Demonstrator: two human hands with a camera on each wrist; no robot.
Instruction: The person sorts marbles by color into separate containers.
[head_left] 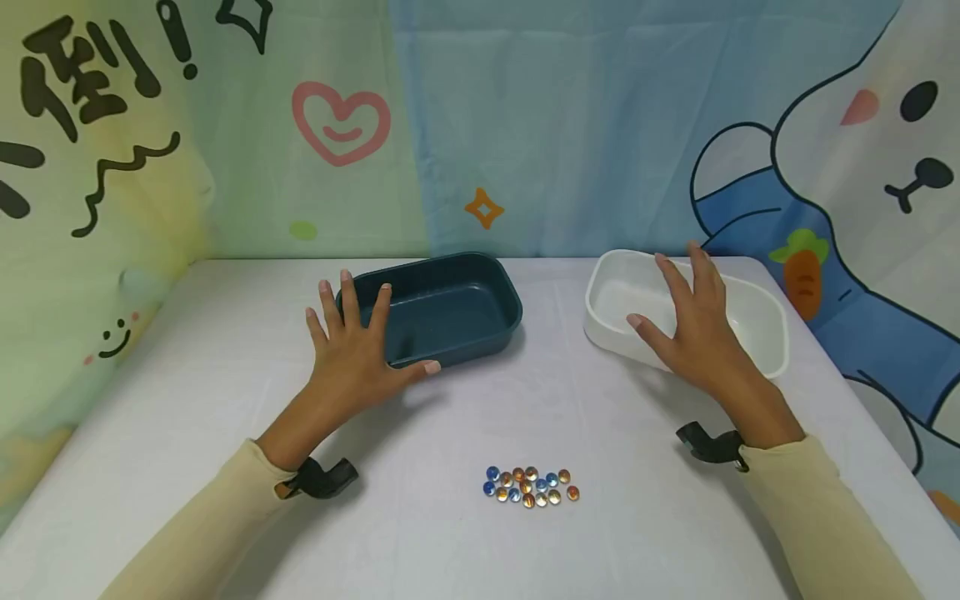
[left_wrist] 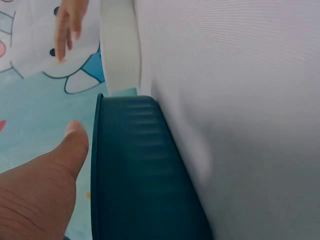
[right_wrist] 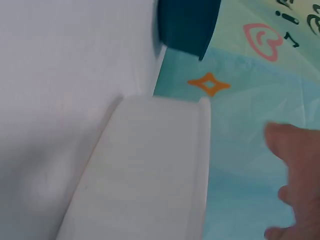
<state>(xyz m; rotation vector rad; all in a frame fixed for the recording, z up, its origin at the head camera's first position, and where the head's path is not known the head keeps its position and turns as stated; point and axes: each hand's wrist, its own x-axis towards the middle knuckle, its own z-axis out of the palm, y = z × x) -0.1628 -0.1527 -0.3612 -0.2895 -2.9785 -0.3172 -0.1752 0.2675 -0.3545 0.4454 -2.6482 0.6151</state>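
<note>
My left hand (head_left: 352, 358) hovers over the near left side of a dark teal rectangular tray (head_left: 457, 304), its fingers spread and holding nothing. In the left wrist view the thumb (left_wrist: 70, 155) stands apart from the tray's wall (left_wrist: 135, 165). Over the near side of a white rectangular tray (head_left: 618, 287) is my right hand (head_left: 701, 337), fingers spread, with nothing in it. The right wrist view shows those fingers (right_wrist: 300, 165) away from the white tray's wall (right_wrist: 145, 165). Both trays stand upright on the table, and I see nothing inside them.
Several small glass marbles (head_left: 527, 488), blue, amber and clear, lie in a loose cluster on the white tablecloth (head_left: 420, 525) nearer to me. A printed curtain (head_left: 555, 125) with cartoon drawings hangs right behind the table's far edge.
</note>
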